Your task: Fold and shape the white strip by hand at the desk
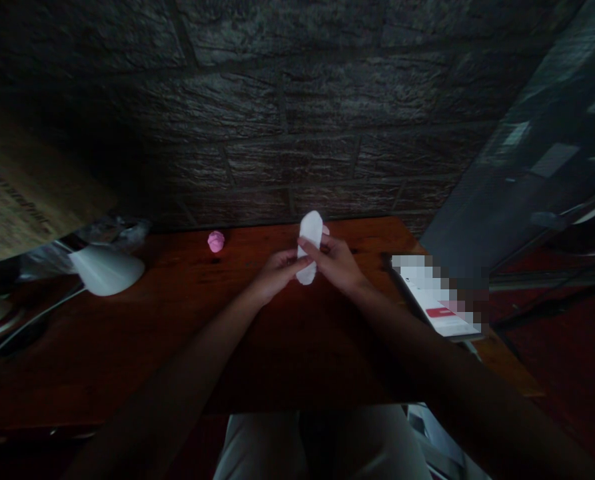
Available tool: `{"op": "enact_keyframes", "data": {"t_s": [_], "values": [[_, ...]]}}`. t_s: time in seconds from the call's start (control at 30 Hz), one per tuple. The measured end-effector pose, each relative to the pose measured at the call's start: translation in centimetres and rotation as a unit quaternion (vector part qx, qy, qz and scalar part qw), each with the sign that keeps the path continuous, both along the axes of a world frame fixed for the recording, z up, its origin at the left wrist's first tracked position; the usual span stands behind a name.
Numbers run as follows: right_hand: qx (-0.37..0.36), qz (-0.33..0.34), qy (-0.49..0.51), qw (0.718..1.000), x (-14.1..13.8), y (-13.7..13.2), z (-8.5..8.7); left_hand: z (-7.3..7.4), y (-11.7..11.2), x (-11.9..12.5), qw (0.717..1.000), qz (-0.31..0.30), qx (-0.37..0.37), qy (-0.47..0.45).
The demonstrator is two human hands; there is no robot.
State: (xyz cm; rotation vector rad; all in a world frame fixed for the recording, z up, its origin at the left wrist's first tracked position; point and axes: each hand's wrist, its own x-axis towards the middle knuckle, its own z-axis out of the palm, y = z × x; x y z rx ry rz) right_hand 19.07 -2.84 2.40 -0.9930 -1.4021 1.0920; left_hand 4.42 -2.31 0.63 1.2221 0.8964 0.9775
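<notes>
Both my hands meet above the middle of a reddish wooden table [177,347]. Between them stands a long white piece of soft material [309,245], upright, its rounded top rising above my fingers. My left hand [276,272] pinches its lower part from the left. My right hand [336,264] wraps around it from the right, fingers closed on it. A small pink lump [216,241] lies on the table to the left, apart from both hands.
A white lamp shade [106,268] on a thin arm sits at the left, with crumpled clear plastic [117,232] behind it. A white paper with a red mark [440,303] lies at the right edge. A dark stone-pattern wall [297,120] backs the table.
</notes>
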Motion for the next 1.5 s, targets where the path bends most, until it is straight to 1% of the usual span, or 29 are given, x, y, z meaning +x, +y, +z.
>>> {"op": "enact_keyframes", "data": {"t_s": [0.43, 0.63, 0.83, 1.07, 1.3, 1.5], "values": [[0.003, 0.001, -0.037, 0.999, 0.14, 0.12, 0.05, -0.13, 0.01, -0.02, 0.999, -0.002, 0.031, 0.018], [0.008, 0.011, -0.034, 0.999, 0.14, 0.10, 0.01, -0.12, -0.04, -0.02, 0.999, 0.009, 0.022, 0.025], [0.019, 0.007, -0.055, 0.998, 0.23, 0.20, -0.15, -0.38, 0.06, -0.12, 0.999, 0.021, 0.024, 0.037], [0.027, 0.011, -0.059, 0.998, 0.30, 0.23, -0.19, -0.23, -0.01, -0.08, 0.999, 0.025, 0.010, 0.025], [0.033, 0.000, -0.062, 0.998, 0.22, 0.25, -0.11, -0.26, 0.02, -0.11, 1.000, 0.013, 0.006, 0.008], [0.030, -0.006, -0.049, 0.998, 0.14, 0.36, -0.24, -0.17, 0.12, -0.15, 1.000, -0.023, 0.006, -0.007]]}}
